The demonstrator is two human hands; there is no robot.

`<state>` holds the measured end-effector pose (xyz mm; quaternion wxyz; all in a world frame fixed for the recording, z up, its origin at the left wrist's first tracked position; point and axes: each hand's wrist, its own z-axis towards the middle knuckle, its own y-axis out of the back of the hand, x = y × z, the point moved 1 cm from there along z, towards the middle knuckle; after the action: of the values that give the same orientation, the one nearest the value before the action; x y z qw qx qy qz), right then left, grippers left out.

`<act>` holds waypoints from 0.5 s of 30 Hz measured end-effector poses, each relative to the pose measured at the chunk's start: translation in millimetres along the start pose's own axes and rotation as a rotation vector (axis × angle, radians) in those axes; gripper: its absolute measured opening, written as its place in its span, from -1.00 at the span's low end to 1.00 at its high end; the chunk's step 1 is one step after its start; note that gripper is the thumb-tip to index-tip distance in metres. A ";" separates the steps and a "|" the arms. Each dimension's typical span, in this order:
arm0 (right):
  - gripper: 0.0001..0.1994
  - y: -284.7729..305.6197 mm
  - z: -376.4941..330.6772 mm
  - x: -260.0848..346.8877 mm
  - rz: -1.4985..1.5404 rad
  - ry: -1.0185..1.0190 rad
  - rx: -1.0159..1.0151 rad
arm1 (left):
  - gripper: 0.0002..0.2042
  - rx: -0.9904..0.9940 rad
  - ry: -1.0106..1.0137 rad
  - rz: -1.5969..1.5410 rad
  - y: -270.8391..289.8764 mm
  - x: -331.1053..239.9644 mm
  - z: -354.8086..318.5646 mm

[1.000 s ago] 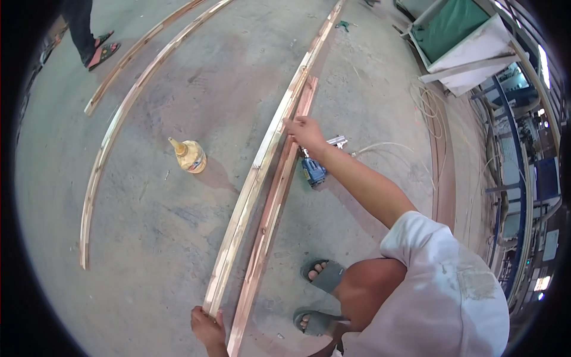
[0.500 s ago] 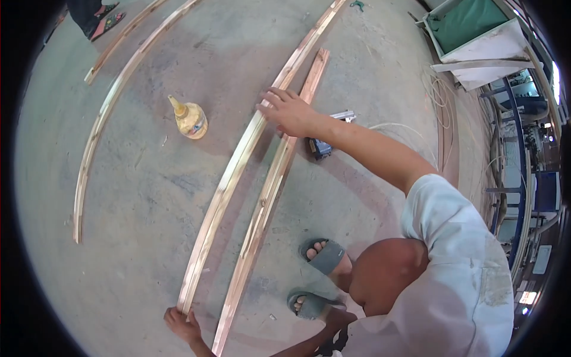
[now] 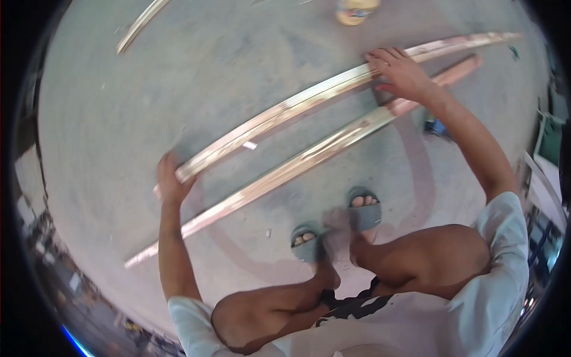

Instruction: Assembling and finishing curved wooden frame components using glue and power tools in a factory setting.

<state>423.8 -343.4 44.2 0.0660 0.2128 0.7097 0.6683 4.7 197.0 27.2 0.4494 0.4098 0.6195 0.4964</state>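
Note:
Two long wooden strips lie side by side on the concrete floor, slanting up toward the right. My left hand (image 3: 171,183) is closed around the left end of the far wooden strip (image 3: 279,114). Farther along that same strip, my right hand (image 3: 404,76) grips it from above, fingers over its far edge and thumb on the near side. The near wooden strip (image 3: 303,156) lies between the held one and my feet, and neither hand holds it. A small white scrap (image 3: 250,145) shows between the two strips.
A yellowish bottle (image 3: 357,13) stands beyond the far strip, cut by the upper edge. Another wooden strip (image 3: 141,25) lies at the upper left. A blue tool (image 3: 437,126), partly behind my right forearm, rests on the floor. My slippered feet (image 3: 364,211) are close to the near strip.
My view has swung to the left, so the strips lie more crosswise and the bottle appears farther right and higher. Both hands stay on the same wooden strip.

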 end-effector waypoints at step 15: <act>-0.46 12.8 -91.5 -46.1 -0.108 -0.275 -0.246 | -0.36 0.015 -0.033 -0.137 17.7 -86.0 -21.5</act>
<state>433.5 -445.4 56.8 0.2237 0.2543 0.6172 0.7102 7.5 112.7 59.7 0.4896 0.3779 0.6421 0.4530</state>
